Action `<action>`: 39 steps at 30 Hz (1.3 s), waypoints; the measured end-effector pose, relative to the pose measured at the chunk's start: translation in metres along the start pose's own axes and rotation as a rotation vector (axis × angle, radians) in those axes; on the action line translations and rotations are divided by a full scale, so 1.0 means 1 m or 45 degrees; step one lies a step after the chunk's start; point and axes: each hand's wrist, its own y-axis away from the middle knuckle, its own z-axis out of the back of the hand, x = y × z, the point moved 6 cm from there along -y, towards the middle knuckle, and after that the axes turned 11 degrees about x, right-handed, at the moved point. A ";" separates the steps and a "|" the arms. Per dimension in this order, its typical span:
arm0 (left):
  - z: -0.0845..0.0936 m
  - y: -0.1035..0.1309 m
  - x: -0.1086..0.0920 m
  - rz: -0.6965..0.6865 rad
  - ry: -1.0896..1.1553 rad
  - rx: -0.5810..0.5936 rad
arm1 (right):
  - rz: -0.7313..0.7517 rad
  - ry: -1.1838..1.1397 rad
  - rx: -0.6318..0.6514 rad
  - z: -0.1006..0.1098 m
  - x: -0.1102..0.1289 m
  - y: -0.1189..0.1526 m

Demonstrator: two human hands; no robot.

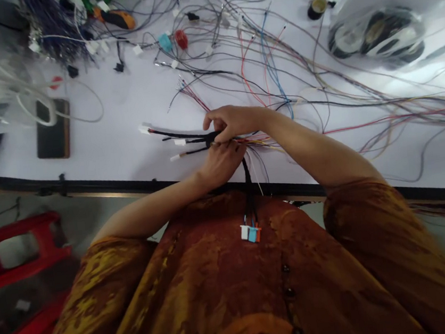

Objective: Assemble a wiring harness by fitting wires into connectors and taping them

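Note:
Both my hands meet over a wire harness (189,136) near the table's front edge. My left hand (224,161) is closed round the bundle where its branches join. From above, my right hand (235,121) bends its fingers onto the same dark junction, thumb and fingertips pressed to it. Black-wrapped branches run left and end in small white connectors (180,142). Another black branch (247,175) hangs over the edge to white, blue and orange connectors (251,233) in front of my shirt. Loose coloured wires (262,142) leave the bundle to the right. My fingers hide the junction itself.
Tangled wires (270,59) spread across the back and right of the table. A phone (53,129) lies at left near a white cable (50,109). Orange-handled pliers (117,19), a plastic bag (380,36) and a small roll (316,8) lie farther back. A red stool (18,249) stands below left.

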 end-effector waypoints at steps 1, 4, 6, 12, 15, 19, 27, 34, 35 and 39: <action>-0.001 0.002 0.003 -0.028 0.063 -0.058 | -0.007 -0.031 -0.054 0.002 -0.003 0.005; -0.004 0.008 0.023 -0.106 0.322 -0.328 | -0.088 -0.193 -0.347 0.011 -0.024 0.031; -0.006 0.010 0.042 -0.106 0.566 -0.553 | -0.190 -0.273 -0.541 0.011 -0.040 0.054; -0.031 -0.014 0.081 0.118 1.369 -0.570 | -0.465 0.171 -0.744 -0.011 -0.053 0.099; -0.034 -0.024 0.079 0.130 1.483 -0.466 | -0.324 0.409 -0.705 -0.019 -0.039 0.089; -0.032 -0.023 0.080 0.181 1.412 -0.541 | -0.168 0.495 -0.499 -0.031 -0.027 0.066; -0.039 -0.021 0.075 0.166 1.440 -0.598 | -0.238 0.531 -0.536 -0.037 -0.031 0.072; -0.042 -0.024 0.072 0.060 1.477 -0.564 | -0.356 0.597 -0.532 -0.036 -0.026 0.066; -0.041 -0.024 0.071 0.030 1.461 -0.543 | -0.377 0.631 -0.527 -0.036 -0.025 0.066; -0.036 -0.027 0.066 -0.049 1.344 -0.457 | -0.430 0.799 -0.463 -0.034 -0.021 0.064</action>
